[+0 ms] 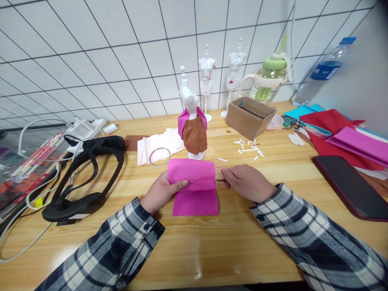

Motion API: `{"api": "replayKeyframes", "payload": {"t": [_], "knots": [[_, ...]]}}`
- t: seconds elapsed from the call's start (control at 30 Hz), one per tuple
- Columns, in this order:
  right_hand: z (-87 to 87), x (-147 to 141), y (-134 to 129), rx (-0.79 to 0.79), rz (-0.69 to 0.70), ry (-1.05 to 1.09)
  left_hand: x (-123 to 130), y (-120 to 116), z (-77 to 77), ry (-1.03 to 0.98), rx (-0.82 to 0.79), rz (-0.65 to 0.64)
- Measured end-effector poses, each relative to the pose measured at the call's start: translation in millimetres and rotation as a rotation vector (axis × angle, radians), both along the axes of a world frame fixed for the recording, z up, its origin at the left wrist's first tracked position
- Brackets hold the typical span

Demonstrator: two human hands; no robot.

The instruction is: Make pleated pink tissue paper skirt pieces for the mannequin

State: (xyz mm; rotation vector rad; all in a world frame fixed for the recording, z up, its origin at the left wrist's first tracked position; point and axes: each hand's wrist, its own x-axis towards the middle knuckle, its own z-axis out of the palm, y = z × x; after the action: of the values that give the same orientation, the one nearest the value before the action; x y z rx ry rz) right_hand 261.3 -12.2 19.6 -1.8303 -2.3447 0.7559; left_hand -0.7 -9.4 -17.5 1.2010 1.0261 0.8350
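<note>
Head view: plaid sleeves [115, 242] angle inward over worktop [224, 250]. Left hand [159, 193] closed on folded magenta sheet [194, 174], thumb on top, at left edge. Right hand [250, 182], fingers curled, pinches thin dark tool [220, 180] at right edge. Sheet between hands, before dressed mannequin [194, 131].

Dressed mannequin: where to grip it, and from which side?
I'd grip the dressed mannequin by its bare white upper torso, coming from above on the person's left. Pink cloth and brown cloth cover it lower down; two bare mannequins stand behind to its right, and the pink sheet in the left hand crowds the front.
</note>
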Motion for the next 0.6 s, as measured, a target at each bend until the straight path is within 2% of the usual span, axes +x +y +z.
{"api": "replayKeyframes", "payload": {"t": [0.23, 0.6], "knots": [[-3.2, 0.3, 2.0, 0.002, 0.007, 0.041, 0.2, -0.5, 0.4, 0.005, -0.008, -0.022], [0.5, -4.1, -2.1, 0.063, 0.030, -0.066, 2.9, -0.1, 2.2, 0.037, 0.000, -0.058]]}}
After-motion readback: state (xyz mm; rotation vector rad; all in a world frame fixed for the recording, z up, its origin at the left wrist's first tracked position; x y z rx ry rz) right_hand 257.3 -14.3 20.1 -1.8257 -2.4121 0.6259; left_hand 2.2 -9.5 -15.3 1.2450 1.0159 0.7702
